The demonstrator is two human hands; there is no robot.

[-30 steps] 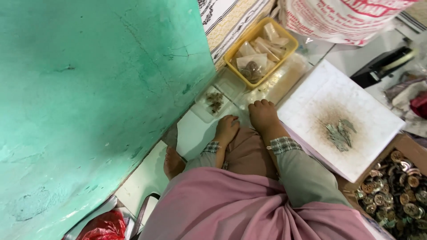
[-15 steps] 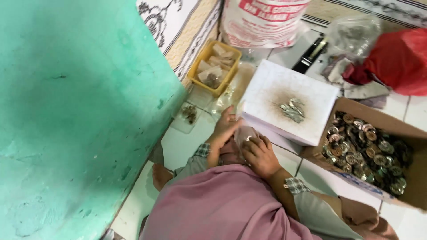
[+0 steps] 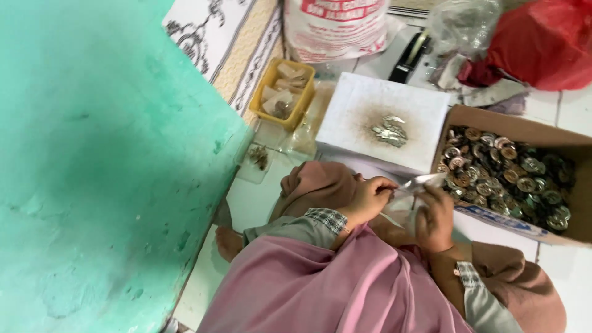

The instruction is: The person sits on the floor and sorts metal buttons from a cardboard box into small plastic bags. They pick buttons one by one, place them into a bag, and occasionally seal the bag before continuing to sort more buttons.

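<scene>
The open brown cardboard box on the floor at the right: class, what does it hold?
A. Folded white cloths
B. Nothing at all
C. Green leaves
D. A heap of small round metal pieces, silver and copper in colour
D: the open brown cardboard box is filled with a heap of small round metal pieces, silver and copper in colour, lying just beyond the person's right hand.

Bright even light, slight blur
</scene>
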